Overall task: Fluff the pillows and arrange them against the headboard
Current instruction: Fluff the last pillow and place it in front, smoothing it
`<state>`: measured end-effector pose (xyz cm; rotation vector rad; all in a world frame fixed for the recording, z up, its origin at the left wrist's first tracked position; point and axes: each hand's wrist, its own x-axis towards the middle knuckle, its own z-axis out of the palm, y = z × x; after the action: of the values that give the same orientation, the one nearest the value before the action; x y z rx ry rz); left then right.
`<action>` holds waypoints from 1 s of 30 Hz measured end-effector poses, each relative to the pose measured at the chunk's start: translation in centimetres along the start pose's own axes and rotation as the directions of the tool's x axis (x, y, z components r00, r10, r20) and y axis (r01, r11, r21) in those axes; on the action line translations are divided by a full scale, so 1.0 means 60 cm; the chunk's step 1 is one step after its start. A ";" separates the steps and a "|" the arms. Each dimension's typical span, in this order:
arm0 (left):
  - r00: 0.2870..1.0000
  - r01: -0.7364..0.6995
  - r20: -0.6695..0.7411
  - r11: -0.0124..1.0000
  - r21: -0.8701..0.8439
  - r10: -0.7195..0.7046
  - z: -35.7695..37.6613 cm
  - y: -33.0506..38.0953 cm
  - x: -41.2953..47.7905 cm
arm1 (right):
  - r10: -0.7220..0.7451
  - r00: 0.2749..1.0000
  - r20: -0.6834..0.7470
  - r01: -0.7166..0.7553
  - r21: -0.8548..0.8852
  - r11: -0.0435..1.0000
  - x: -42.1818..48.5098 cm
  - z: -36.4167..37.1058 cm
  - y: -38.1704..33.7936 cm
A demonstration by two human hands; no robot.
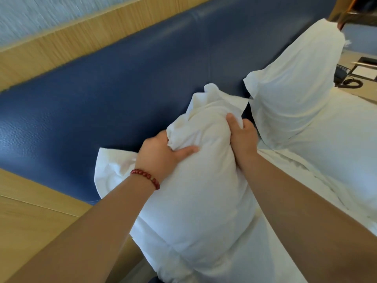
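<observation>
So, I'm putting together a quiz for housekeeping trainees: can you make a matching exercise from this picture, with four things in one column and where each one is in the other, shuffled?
Things
1. crumpled white pillow
2. upright white pillow
3. red bead bracelet
4. black corded telephone

Places
A. round the left wrist
B. at the far right, beyond both pillows
C. gripped by the left hand and the right hand
D. standing against the blue padded headboard

Pairs: 1-C, 2-D, 3-A, 4-B
</observation>
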<state>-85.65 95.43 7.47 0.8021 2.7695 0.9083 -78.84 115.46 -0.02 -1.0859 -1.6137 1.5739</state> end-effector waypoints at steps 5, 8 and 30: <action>0.978 -0.125 -0.151 0.986 0.112 0.142 -0.040 0.039 0.014 | -0.025 0.995 -0.092 0.042 0.186 0.982 0.009 -0.002 -0.035; 0.994 -0.093 -0.038 0.984 0.152 0.100 -0.031 0.033 -0.004 | 0.009 1.000 -0.009 -0.009 0.046 0.999 0.004 -0.011 -0.010; 0.996 -0.002 -0.085 0.992 -0.129 -0.009 -0.061 -0.030 -0.034 | -0.411 0.359 0.838 0.933 -0.337 0.130 -0.017 0.058 -0.152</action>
<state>-85.68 91.25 9.33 0.7535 2.7477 1.1338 -82.61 113.41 8.83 0.1302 -2.8314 0.3101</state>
